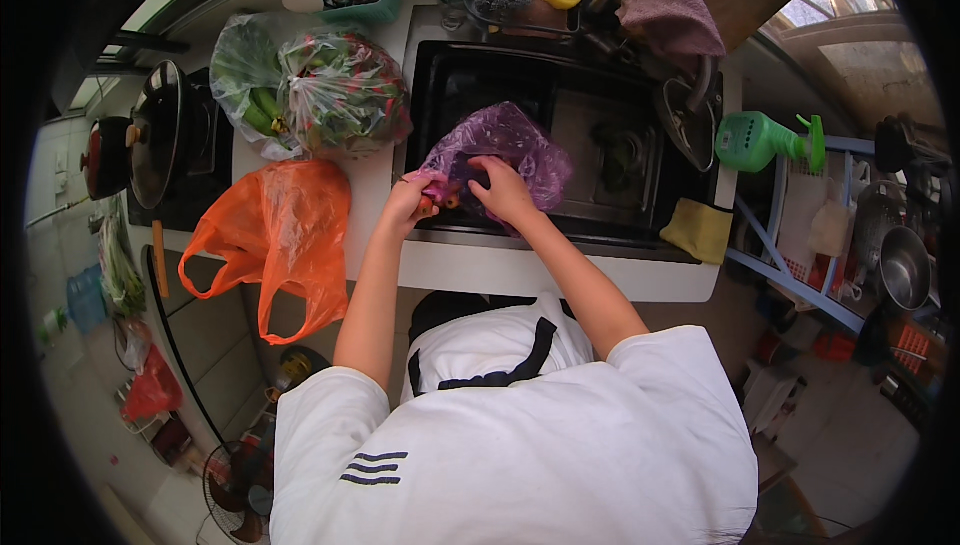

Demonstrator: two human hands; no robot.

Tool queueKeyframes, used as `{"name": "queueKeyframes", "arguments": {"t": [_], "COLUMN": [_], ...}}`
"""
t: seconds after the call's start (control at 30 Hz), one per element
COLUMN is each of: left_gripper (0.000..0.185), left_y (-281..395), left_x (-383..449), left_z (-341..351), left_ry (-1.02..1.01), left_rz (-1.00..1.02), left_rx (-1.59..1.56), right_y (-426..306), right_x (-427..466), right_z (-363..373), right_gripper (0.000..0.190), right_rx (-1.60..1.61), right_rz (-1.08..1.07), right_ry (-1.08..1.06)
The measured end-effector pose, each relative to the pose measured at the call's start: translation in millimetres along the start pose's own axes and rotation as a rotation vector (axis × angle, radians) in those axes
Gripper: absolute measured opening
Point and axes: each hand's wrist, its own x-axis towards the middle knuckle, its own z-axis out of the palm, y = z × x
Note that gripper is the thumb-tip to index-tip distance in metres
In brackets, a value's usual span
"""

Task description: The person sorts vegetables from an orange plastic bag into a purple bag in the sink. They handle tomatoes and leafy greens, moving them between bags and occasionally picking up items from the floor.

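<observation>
A crinkled purple plastic bag (499, 132) spreads over the front of the black sink (450, 80). My left hand (406, 204) grips the bag's gathered edge on its left side. Small orange-red round pieces (427, 207) show beside those fingers; whether they are fruit or vegetable ends I cannot tell. My right hand (504, 189) is at the bag's near side, thumb and forefinger apart, with nothing visible between them. Its other fingers are partly hidden. What lies deeper in the bag is out of sight.
Left of the sink are an orange plastic bag (289, 230) and clear bags of green vegetables (341, 95). A green spray bottle (757, 141) and a yellow-green cloth (697, 231) lie at the right edge. Behind stands the faucet, draped with a pink towel (667, 12). A pot lid (686, 125) leans inside the sink's right side.
</observation>
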Motion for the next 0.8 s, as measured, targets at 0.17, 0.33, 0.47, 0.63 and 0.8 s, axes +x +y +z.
{"name": "queueKeyframes", "arguments": {"t": [0.17, 0.33, 0.47, 0.63, 0.8], "left_gripper": [0.023, 0.023, 0.025, 0.030, 0.033], "left_y": [-5, -12, -9, -9, 1], "left_x": [3, 0, -6, -16, -22], "left_z": [-6, -14, -15, -4, -10], "left_ry": [-0.147, -0.186, -0.196, -0.237, -0.249], "left_rz": [-0.030, -0.045, -0.010, 0.002, -0.019], "left_rx": [-0.230, -0.337, -0.310, -0.251, -0.443], "right_y": [-22, 4, 34, 11, 21], "right_x": [-26, -34, -43, -39, -29], "right_z": [8, 9, -4, -2, -7], "right_gripper": [0.032, 0.025, 0.026, 0.027, 0.030], "right_rx": [0.132, 0.168, -0.159, -0.392, -0.662], "right_rz": [0.076, 0.242, 0.237, 0.070, 0.104], "right_ry": [-0.197, -0.158, -0.026, -0.011, -0.319]}}
